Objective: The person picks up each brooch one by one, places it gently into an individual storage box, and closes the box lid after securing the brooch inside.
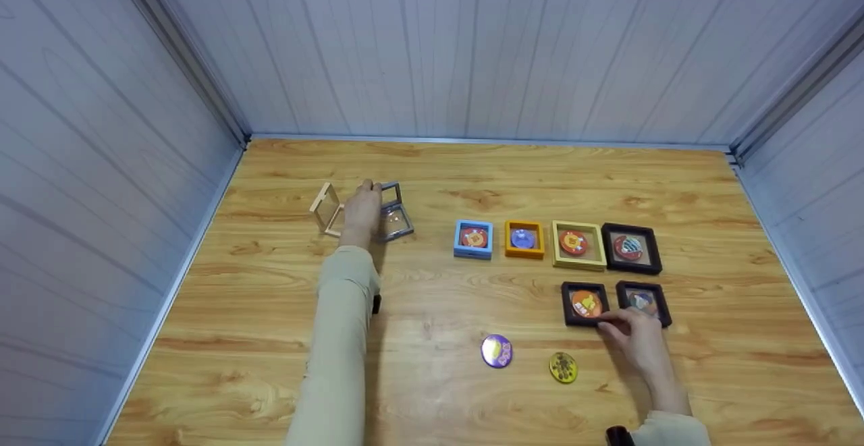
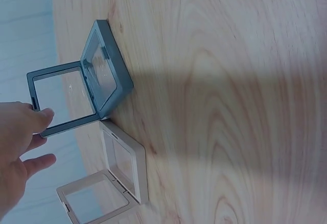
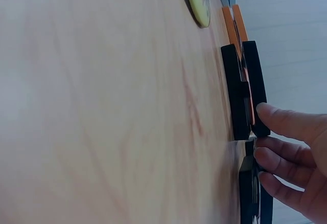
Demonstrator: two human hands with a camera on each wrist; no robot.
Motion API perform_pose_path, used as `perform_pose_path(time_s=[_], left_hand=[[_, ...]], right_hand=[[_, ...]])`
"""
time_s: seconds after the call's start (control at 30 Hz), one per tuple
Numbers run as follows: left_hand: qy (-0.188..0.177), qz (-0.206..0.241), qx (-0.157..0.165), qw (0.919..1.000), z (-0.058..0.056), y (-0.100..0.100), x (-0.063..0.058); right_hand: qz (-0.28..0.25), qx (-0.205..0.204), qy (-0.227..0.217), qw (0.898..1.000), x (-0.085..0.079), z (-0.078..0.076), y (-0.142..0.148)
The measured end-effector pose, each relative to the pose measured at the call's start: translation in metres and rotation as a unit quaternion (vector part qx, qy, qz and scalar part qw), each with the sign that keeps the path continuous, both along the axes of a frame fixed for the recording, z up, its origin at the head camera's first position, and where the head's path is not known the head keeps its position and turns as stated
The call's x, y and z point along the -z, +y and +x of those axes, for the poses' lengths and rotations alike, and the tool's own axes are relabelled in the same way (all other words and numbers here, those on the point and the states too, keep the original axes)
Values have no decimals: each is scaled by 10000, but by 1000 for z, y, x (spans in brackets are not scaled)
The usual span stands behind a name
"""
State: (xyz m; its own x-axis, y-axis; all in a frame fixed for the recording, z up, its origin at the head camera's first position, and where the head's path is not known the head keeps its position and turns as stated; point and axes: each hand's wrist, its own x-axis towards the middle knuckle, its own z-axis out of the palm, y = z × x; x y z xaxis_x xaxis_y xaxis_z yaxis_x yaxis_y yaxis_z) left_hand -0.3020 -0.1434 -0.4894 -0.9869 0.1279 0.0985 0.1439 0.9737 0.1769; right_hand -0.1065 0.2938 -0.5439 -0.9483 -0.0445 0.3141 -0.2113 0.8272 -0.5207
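In the head view, my left hand (image 1: pixel 362 211) is at the far left, over a grey hinged display frame (image 1: pixel 398 225). The left wrist view shows its fingers pinching the raised lid (image 2: pixel 56 70) at the edge. Beside it stands an open beige display frame (image 1: pixel 322 204). My right hand (image 1: pixel 641 346) pinches the lower right corner of a small black display frame (image 1: pixel 568 305) that holds an orange round badge (image 1: pixel 586 303). In the right wrist view, the thumb lies on this frame's upper half (image 3: pixel 255 75), with a narrow gap between its halves. Another small black frame (image 1: pixel 664 303) lies partly under the fingers.
Behind stand a blue frame (image 1: pixel 473 254), an orange frame (image 1: pixel 524 254), a yellow frame (image 1: pixel 578 264) and a larger black frame (image 1: pixel 634 268), each holding a badge. Nearer lie a purple badge (image 1: pixel 497 351) and a yellow badge (image 1: pixel 563 368). Panel walls (image 1: pixel 439 48) enclose the wooden table (image 1: pixel 432 297).
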Motion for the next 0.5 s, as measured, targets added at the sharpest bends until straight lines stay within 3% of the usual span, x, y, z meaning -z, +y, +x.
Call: perform_pose_path(time_s=[0.5], left_hand=[[429,930,-36,9947,8,-6,11]], right_hand=[[-178,72,-404,9990,1,0,1]])
